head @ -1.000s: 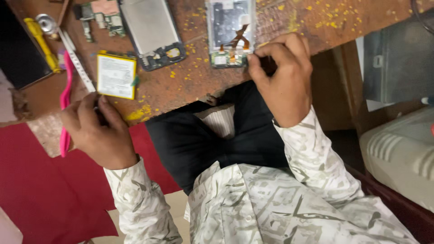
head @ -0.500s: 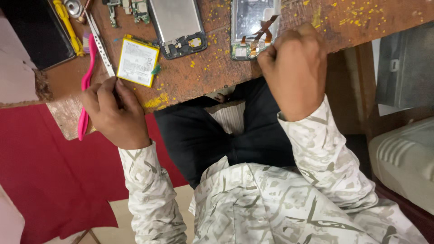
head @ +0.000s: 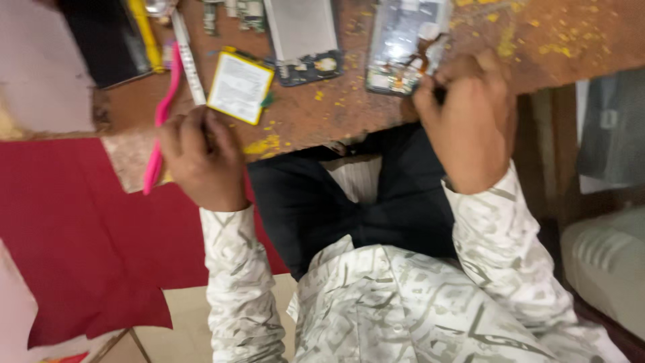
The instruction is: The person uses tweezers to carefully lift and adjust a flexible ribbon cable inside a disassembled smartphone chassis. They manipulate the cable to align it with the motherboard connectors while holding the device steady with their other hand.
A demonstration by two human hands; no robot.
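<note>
My left hand is curled into a fist at the near edge of a worn brown table; I cannot make out anything inside it. It lies between a pink plastic tool and a white, yellow-edged phone battery. My right hand pinches a small dark tool against the lower corner of an opened phone frame with an orange flex cable. A second phone body with a silver plate lies between battery and frame.
A white strip, a yellow tool, a black screen panel and small circuit boards lie at the table's far left. Yellow crumbs dot the wood. Red cloth covers the floor left; a grey cushion is right.
The view has shifted so table and hands sit higher and more to the right in frame. Both hands keep their places relative to the battery and the phone frame.
</note>
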